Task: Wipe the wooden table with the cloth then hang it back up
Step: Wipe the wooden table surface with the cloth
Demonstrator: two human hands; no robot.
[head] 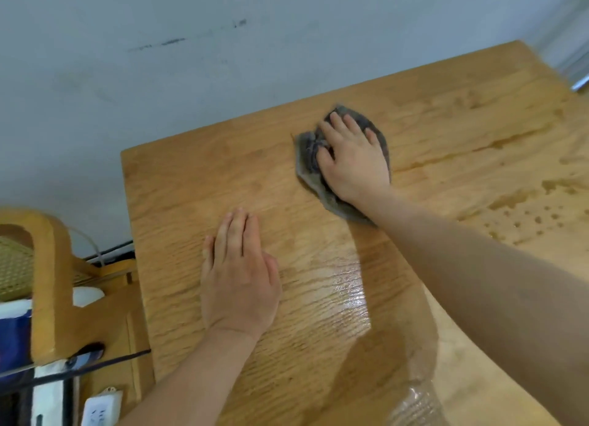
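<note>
Hands: left hand (237, 276) flat, fingers together, on wooden counter (178, 202) at frame center-left; right hand (352, 158) spread, pressing gray cloth (310, 158) flat upper center. Wet patches right.

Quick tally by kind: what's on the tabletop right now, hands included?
Hands: 2 (left hand flat on the table, right hand pressing on the cloth)
Cloths: 1 (grey, crumpled)
Total: 3
</note>
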